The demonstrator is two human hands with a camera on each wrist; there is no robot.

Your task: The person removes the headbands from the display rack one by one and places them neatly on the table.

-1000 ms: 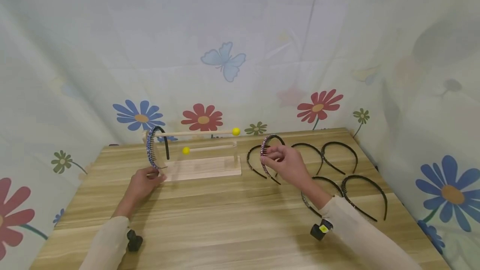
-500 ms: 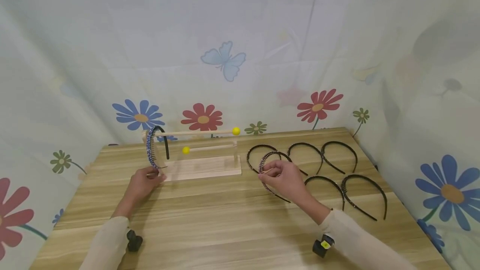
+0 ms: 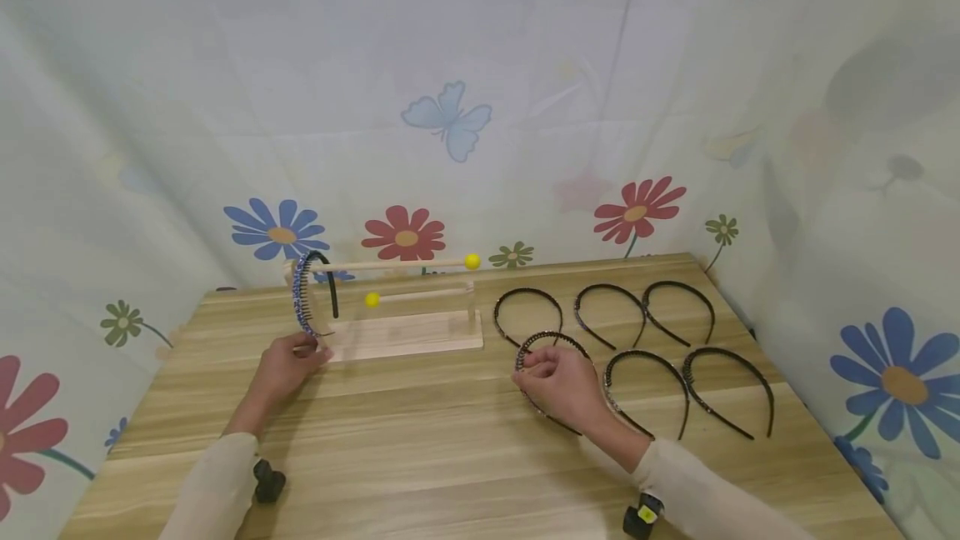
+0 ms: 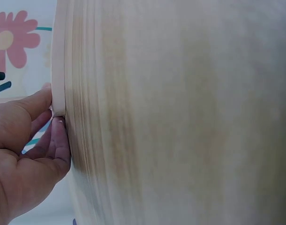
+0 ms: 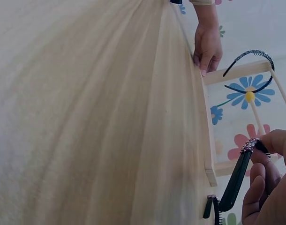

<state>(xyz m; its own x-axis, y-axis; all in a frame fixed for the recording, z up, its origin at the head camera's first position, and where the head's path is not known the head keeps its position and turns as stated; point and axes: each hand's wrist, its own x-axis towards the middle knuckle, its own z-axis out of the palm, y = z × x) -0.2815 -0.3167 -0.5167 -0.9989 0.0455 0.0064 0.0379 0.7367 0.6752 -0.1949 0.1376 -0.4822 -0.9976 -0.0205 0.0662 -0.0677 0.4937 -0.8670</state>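
Observation:
In the head view, my right hand (image 3: 564, 388) pinches a black toothed headband with sparkling stones (image 3: 542, 340), low over the front of the table. The right wrist view shows one dark end of this headband (image 5: 234, 183) pointing away from the fingers. My left hand (image 3: 288, 369) holds the left front corner of a wooden stand (image 3: 412, 340); thumb and fingers meet at its base edge (image 4: 59, 70) in the left wrist view. A blue-jewelled headband (image 3: 301, 298) hangs on the stand's upper rod, near its left end.
Several black headbands lie on the wooden table (image 3: 420, 457) at the right, among them one behind my right hand (image 3: 527, 292) and one right of it (image 3: 645, 354). Yellow balls cap the stand's upper rod (image 3: 472, 262) and lower rod (image 3: 372, 300). A flowered curtain (image 3: 525, 148) rises behind.
My right hand has brought its headband down and toward the front of the table, away from the headband lying behind it. My left hand and the stand have stayed in place.

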